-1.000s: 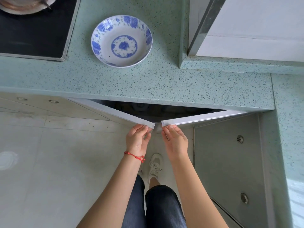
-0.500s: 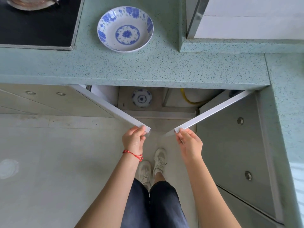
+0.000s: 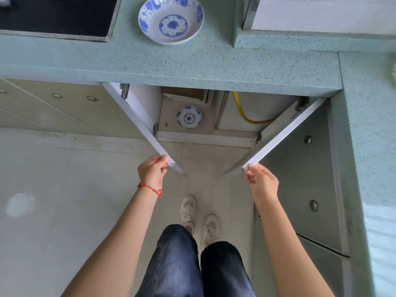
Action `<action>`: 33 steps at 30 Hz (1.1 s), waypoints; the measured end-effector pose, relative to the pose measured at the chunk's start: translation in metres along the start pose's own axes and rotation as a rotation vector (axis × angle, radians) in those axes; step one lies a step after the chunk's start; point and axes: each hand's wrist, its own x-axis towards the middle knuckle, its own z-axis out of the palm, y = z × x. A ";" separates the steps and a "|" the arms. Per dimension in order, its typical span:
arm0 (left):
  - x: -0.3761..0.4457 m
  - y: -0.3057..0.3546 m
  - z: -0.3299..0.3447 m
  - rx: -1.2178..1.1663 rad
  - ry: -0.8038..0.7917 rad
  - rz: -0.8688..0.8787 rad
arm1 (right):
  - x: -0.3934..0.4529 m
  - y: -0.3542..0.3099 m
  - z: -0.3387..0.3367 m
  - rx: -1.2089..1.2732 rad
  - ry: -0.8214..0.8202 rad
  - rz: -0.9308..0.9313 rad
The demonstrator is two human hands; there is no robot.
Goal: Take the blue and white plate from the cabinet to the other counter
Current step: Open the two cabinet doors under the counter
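Hands first: the left hand is curled around the free end of the left cabinet door, fingers folded over its top edge near the corner, a red string bracelet on the wrist. The right hand pinches the free end of the right cabinet door, fingertips on the white edge at its outer corner. Both doors stand swung wide toward the person, forming a V with the cabinet mouth open between them.

No brand, label or writing can be read anywhere.

Inside the cabinet, a small blue and white plate lies flat on the wooden shelf floor, near the front edge and left of the inner divider, with bare shelf all round it. A yellow hose curves through the right compartment, well apart from the plate.

Above, on the speckled green tabletop, a larger blue and white bowl sits near the back edge, just beside the black cooktop at the left. The tabletop's front strip is bare, and it turns a corner at the right. The tiled floor between the doors holds only the person's two feet.
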 end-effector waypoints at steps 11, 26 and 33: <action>-0.007 -0.001 -0.050 0.133 0.067 0.080 | -0.017 -0.002 -0.064 -0.074 0.060 -0.049; -0.005 0.025 -0.148 0.380 0.210 0.223 | -0.035 0.002 -0.089 -0.059 0.363 -0.112; -0.029 0.026 -0.172 0.773 0.309 0.409 | -0.066 0.039 -0.085 -0.058 0.455 -0.106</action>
